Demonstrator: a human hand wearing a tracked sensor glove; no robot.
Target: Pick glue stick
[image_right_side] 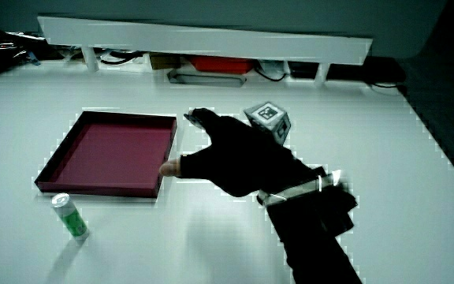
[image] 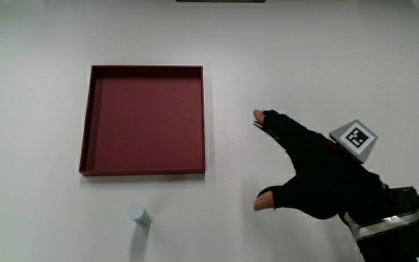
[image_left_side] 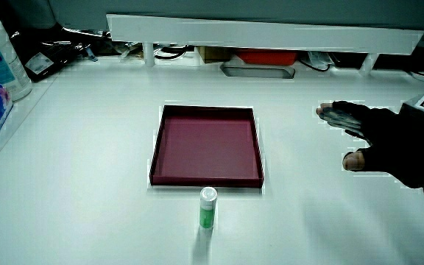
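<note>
**Ana:** Main view puts the small upright glue stick with the pale cap and green body [image: 138, 215] standing alone on the white table [image: 35, 218], just nearer to the person than the shallow dark-red square tray [image: 144, 120], close to one of its corners. What worries you from here?

**Ben:** It is a thin cylinder on its end. My guess is that a sideways brush from a fingertip would tip it, and then it could roll off across the bare tabletop. The tray wall sits right beside it too, so fingers arriving from the tray's direction might catch on that rim.

**Ana:** And the black-gloved hand [image: 315, 175]?

**Ben:** Well apart from the stick, hovering over or resting on open table beside the tray; I cannot tell if it touches the surface. It holds nothing. The thumb [image: 266, 198] and a forefinger [image: 262, 116] are splayed wide, bare tips showing, and they point toward the tray.

**Ana:** In a side view the small patterned cube [image_right_side: 268, 118] rides on the back of the hand, with the dark-sleeved forearm [image_right_side: 314, 221] running back toward the person.

**Ben:** Palm faces down, wrist low. Reaching the stick looks like a long sweep, and a fast one risks overshooting and knocking it
</note>
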